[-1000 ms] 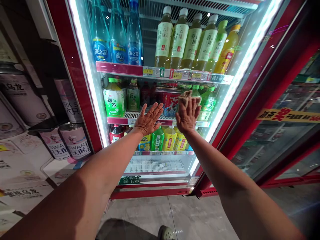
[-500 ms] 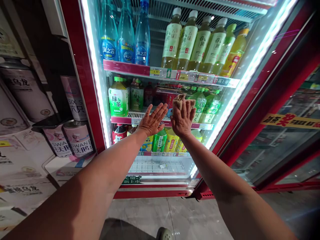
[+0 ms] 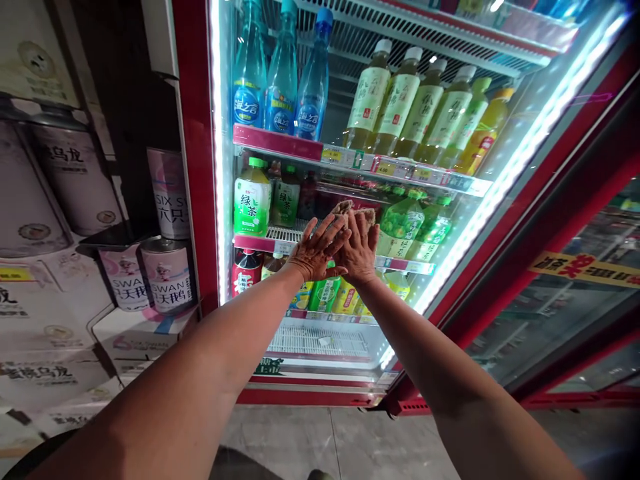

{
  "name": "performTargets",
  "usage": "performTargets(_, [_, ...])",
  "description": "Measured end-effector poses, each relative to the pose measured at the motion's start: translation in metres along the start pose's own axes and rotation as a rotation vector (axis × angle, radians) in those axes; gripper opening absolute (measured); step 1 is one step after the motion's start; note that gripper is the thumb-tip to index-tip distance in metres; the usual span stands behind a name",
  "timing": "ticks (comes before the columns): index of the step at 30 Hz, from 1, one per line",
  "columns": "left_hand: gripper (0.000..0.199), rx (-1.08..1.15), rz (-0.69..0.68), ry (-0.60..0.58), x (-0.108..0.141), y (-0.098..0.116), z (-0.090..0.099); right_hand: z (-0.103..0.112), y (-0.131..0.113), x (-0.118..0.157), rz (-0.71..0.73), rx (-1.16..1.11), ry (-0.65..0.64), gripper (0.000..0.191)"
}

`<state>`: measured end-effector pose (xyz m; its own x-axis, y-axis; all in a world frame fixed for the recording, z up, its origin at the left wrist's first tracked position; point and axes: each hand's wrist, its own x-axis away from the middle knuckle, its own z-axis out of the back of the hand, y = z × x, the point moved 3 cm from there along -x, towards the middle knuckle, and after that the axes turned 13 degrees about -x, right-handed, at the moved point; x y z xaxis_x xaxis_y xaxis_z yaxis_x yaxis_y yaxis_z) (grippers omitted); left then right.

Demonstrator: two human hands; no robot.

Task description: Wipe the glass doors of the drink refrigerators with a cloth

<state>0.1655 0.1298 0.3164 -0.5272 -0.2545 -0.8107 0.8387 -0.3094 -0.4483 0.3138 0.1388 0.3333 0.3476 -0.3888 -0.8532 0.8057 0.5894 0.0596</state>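
My right hand (image 3: 358,252) holds a brown cloth (image 3: 344,208) under its outstretched fingers, flat against the glass door of a lit red drinks fridge. Bits of the cloth stick out past the fingertips; the palm hides the rest. Close on its left, my left hand (image 3: 318,251) has its fingers spread, with its fingertips and thumb overlapping the right hand. Whether it touches the cloth cannot be made out. Behind the hands, green tea bottles (image 3: 253,200) and other green bottles (image 3: 404,223) stand on the middle shelf.
Blue bottles (image 3: 311,87) and pale-labelled bottles (image 3: 369,97) stand on the shelf above. Stacked cartons (image 3: 30,320) and pink cans (image 3: 167,275) are at the left. Another red-framed fridge (image 3: 540,317) is at the right, and grey floor tiles (image 3: 280,433) lie below.
My left hand has come up against my right hand, closing the gap between them. My right hand and the cloth have shifted left relative to the bottles. The view has turned slightly left.
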Motion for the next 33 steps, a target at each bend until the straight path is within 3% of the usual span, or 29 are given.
performTargets(3, [0.095,0.02,-0.004,0.06,0.001,-0.001,0.001,0.003,0.0,0.002,0.037,-0.006,-0.044,0.062])
performTargets(8, [0.104,0.093,0.001,0.107,0.001,-0.002,0.007,0.005,-0.009,-0.018,-0.129,-0.018,0.113,0.059])
performTargets(11, [0.102,0.12,0.03,0.122,0.002,-0.009,0.013,-0.004,-0.026,-0.023,-0.08,-0.002,0.046,0.062])
performTargets(14, [0.095,0.097,0.078,0.191,0.009,-0.032,0.025,-0.006,-0.031,-0.016,0.073,0.021,-0.074,0.06])
performTargets(16, [0.093,0.075,0.091,0.226,0.017,-0.057,0.034,-0.004,-0.029,-0.014,0.142,0.03,-0.082,0.057])
performTargets(19, [0.092,0.029,0.079,0.176,0.031,-0.099,0.049,-0.006,-0.03,-0.023,0.091,0.016,0.042,0.058])
performTargets(23, [0.101,-0.035,0.141,0.06,0.052,-0.143,0.065,-0.021,-0.056,-0.039,-0.042,-0.022,0.231,0.063])
performTargets(26, [0.102,-0.075,0.226,0.003,0.071,-0.162,0.07,-0.03,-0.078,-0.039,0.092,-0.003,0.133,0.061])
performTargets(29, [0.101,-0.1,0.304,0.003,0.09,-0.173,0.07,-0.028,-0.082,-0.033,0.263,0.041,0.01,0.058])
performTargets(33, [0.1,-0.07,0.37,-0.003,0.108,-0.179,0.063,-0.022,-0.079,-0.041,0.237,0.065,0.058,0.056])
